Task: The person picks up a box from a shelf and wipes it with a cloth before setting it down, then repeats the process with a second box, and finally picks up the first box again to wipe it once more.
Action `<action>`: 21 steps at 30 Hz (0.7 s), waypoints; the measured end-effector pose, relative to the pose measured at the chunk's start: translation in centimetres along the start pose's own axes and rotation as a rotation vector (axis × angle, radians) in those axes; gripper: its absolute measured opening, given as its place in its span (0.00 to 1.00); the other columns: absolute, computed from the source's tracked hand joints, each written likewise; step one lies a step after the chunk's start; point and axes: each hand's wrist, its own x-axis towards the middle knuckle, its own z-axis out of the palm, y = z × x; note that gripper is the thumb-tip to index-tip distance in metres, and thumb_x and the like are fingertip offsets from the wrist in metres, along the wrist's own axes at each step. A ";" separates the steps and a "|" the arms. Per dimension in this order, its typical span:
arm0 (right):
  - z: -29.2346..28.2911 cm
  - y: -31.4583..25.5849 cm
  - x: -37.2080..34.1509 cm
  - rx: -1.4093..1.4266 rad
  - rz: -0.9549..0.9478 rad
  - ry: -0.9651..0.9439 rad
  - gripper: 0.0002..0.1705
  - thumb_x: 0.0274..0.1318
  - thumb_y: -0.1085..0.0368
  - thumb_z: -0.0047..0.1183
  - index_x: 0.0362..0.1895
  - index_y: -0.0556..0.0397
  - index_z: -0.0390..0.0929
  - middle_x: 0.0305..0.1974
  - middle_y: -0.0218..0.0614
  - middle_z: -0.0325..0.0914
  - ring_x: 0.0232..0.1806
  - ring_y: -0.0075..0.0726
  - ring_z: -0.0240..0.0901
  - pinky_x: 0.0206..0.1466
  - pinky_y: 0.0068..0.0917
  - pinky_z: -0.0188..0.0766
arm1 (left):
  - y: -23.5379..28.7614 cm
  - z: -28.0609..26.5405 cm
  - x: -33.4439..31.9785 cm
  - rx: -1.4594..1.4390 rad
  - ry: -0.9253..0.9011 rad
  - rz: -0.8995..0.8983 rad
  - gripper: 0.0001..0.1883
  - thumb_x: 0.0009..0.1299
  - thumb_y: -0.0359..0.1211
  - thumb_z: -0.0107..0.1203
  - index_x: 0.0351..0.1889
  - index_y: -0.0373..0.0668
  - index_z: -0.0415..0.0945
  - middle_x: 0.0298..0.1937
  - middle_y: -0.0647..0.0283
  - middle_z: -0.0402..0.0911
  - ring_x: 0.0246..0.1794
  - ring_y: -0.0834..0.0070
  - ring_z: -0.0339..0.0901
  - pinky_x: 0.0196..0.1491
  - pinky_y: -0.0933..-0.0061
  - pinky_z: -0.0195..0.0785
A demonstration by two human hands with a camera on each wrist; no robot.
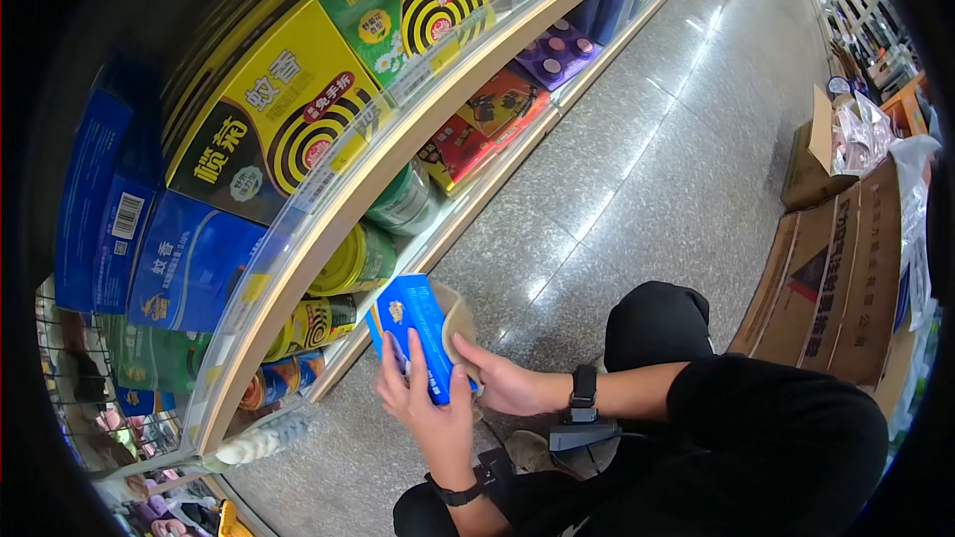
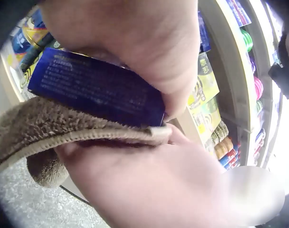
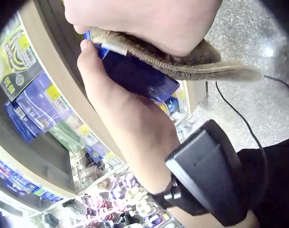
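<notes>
A blue box point(image 1: 411, 310) with a small orange-and-white logo is held low in front of the shelf. My left hand point(image 1: 430, 416) grips it, fingers over its printed face and side. A brown fuzzy cloth point(image 1: 459, 323) lies along the box's right side, and my right hand point(image 1: 502, 385) holds it there with the thumb on top. From the left wrist, the cloth point(image 2: 49, 124) shows its stitched edge pressed along the box point(image 2: 97, 85), whose side carries lines of small print. The right wrist view has the cloth point(image 3: 196, 71) folded beneath the right hand's fingers.
A shelf edge point(image 1: 368, 134) runs diagonally at left. Above it stand yellow mosquito coil boxes point(image 1: 274, 104) and blue boxes point(image 1: 189, 259); green tins point(image 1: 363, 259) sit on the lower shelf. Cardboard cartons point(image 1: 831, 268) stand at right on the grey tiled floor point(image 1: 607, 169).
</notes>
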 end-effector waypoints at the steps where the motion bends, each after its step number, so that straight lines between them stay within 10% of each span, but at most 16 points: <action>1: 0.1 -0.4 0.0 0.012 -0.002 0.037 0.39 0.66 0.35 0.37 0.72 0.45 0.54 0.66 0.32 0.63 0.66 0.32 0.61 0.68 0.36 0.58 | 0.6 -0.2 -0.1 0.017 -0.047 0.036 0.34 0.61 0.43 0.59 0.67 0.48 0.67 0.72 0.50 0.58 0.68 0.49 0.57 0.67 0.46 0.46; 9: -0.7 -2.7 1.0 0.108 -0.068 0.037 0.44 0.64 0.30 0.34 0.69 0.51 0.60 0.65 0.40 0.65 0.65 0.40 0.64 0.67 0.39 0.63 | 2.2 -0.3 -0.3 0.145 -0.146 0.195 0.50 0.49 0.44 0.70 0.72 0.47 0.58 0.74 0.52 0.55 0.70 0.49 0.55 0.67 0.48 0.47; 21: 1.5 -3.6 1.3 0.041 0.041 0.116 0.35 0.69 0.38 0.31 0.68 0.48 0.61 0.63 0.35 0.68 0.66 0.36 0.63 0.67 0.40 0.64 | 0.7 -1.2 -0.5 0.332 -0.080 0.153 0.40 0.53 0.29 0.65 0.68 0.49 0.64 0.74 0.53 0.56 0.70 0.49 0.55 0.64 0.45 0.50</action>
